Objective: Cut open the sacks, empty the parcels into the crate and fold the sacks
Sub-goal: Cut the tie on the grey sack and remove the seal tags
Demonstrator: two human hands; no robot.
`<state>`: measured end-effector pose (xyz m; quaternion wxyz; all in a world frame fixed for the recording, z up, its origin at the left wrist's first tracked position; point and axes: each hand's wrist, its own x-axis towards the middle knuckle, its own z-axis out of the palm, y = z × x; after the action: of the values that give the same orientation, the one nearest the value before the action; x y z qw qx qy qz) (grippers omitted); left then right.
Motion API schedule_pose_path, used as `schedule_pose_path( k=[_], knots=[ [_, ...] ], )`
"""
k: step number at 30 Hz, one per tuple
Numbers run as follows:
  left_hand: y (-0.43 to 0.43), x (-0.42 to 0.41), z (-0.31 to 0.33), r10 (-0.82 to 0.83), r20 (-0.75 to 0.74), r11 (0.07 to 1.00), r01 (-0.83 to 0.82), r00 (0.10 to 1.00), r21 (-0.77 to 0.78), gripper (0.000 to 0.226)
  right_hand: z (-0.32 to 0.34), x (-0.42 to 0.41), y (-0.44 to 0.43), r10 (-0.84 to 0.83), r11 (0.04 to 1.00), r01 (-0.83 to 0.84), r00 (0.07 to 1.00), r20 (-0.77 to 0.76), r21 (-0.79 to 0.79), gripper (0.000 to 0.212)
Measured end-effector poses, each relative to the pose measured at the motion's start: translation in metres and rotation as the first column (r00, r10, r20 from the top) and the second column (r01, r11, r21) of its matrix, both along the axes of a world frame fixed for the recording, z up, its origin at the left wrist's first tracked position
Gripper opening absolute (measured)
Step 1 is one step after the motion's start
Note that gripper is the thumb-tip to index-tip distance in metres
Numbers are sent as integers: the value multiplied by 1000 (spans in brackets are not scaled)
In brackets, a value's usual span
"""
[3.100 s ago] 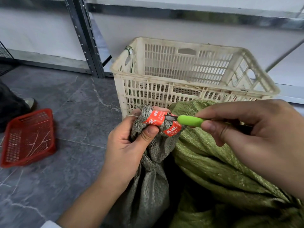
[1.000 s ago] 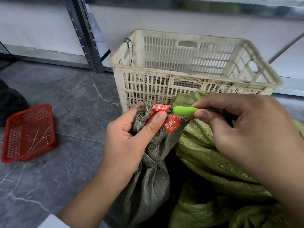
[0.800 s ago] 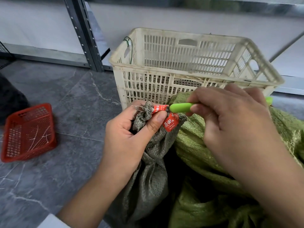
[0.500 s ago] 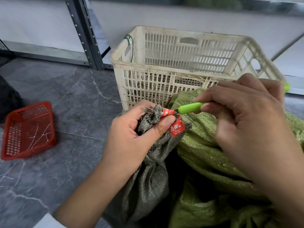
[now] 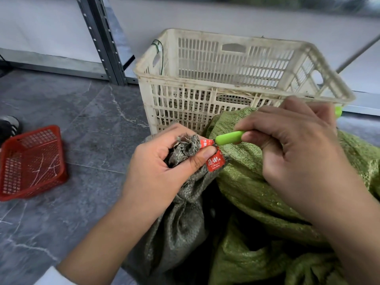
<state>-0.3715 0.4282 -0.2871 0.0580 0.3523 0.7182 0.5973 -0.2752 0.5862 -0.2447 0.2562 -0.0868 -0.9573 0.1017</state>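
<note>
My left hand [image 5: 162,167] grips the bunched neck of a grey woven sack [image 5: 176,227], which is bound with red printed tape [image 5: 214,161]. A green-handled cutter [image 5: 229,137] sits in my right hand [image 5: 294,153], its tip against the red tape at the sack's neck. The blade itself is hidden by the tape and my thumb. A green woven sack [image 5: 253,182] lies crumpled under my right hand. The cream plastic crate [image 5: 205,79] stands just behind both sacks, and what I can see of its inside holds no parcels.
A small red basket [image 5: 30,161] with a few white strings in it sits on the grey stone floor [image 5: 86,124] at the left. A dark shoe [image 5: 8,126] shows at the left edge. A metal shelf upright [image 5: 102,40] rises behind the crate.
My right hand has turned over and worked the cutter tip back and forth at the red tape. My left hand's grip has slid up the neck; the frayed sack end now sticks out above it.
</note>
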Motion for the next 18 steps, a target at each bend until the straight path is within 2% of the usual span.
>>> schedule_pose_path(
  k=[6,8,10,13,16,18],
  knots=[
    [2,2,-4,-10,22,1000,10,1000,-22,12,-6,5,1,-30,998,23,993,-112,-61,29],
    [0,3,-11,-13,-23,996,11,1000,-87,12,0,10,19,-123,977,77,965,-230,-199,37],
    [-4,2,-17,60,-14,996,-60,998,-61,11,14,15,47,-206,965,135,922,-328,-226,31],
    [-5,-4,-13,163,-5,986,-163,987,37,12,18,17,41,-170,966,113,955,-245,-232,24],
    [-1,1,-8,109,-22,990,-106,994,97,15,8,10,5,-47,997,41,993,-105,-59,22],
    [0,3,-10,79,-15,989,-77,997,128,15,7,6,3,-16,1000,15,998,-62,-19,18]
  ],
)
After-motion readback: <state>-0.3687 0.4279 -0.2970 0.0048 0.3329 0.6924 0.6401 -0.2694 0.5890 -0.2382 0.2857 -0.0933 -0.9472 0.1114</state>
